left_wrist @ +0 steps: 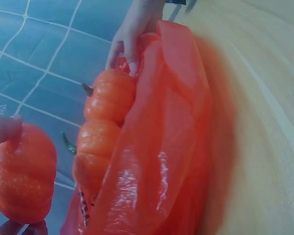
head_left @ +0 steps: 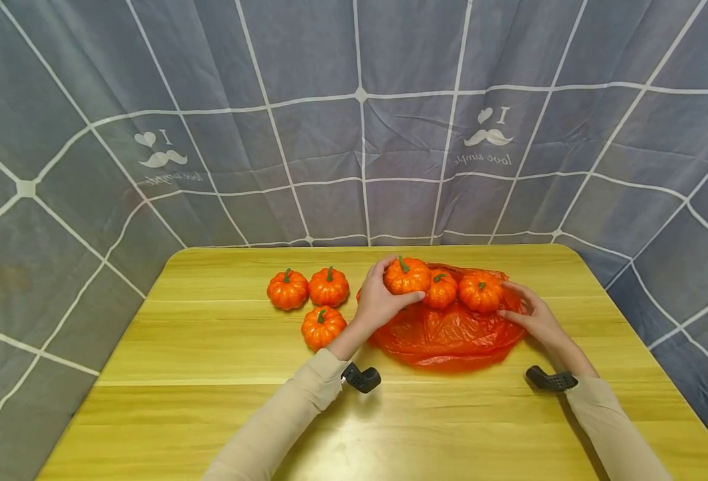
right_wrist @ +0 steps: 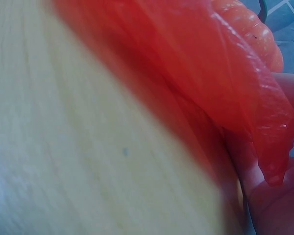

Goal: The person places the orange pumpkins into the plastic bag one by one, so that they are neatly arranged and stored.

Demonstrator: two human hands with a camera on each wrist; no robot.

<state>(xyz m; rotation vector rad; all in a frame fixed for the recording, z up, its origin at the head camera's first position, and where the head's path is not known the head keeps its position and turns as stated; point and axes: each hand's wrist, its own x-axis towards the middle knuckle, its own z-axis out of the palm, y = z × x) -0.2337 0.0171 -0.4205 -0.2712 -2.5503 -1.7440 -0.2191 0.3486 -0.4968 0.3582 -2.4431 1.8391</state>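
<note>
My left hand (head_left: pixel 379 300) grips a small orange pumpkin (head_left: pixel 409 278) with a green stem, raised at the left of a red plastic bag (head_left: pixel 450 341). In the left wrist view, thumb and fingers stand on opposite sides of that pumpkin. Two more pumpkins, a middle one (head_left: pixel 441 290) and a right one (head_left: pixel 481 292), sit in the bag's opening. At the bag's right end, my right hand (head_left: pixel 537 319) holds the plastic edge between thumb and fingers, close beside the right pumpkin. The right wrist view shows the bag's edge (right_wrist: pixel 277 156) lying across this hand.
Three more pumpkins stand left of the bag on the wooden table (head_left: pixel 210 361): a far-left one (head_left: pixel 287 290), one beside it (head_left: pixel 328 287) and a nearer one (head_left: pixel 322 328) by my left forearm. A grey checked curtain (head_left: pixel 312 147) hangs behind the table.
</note>
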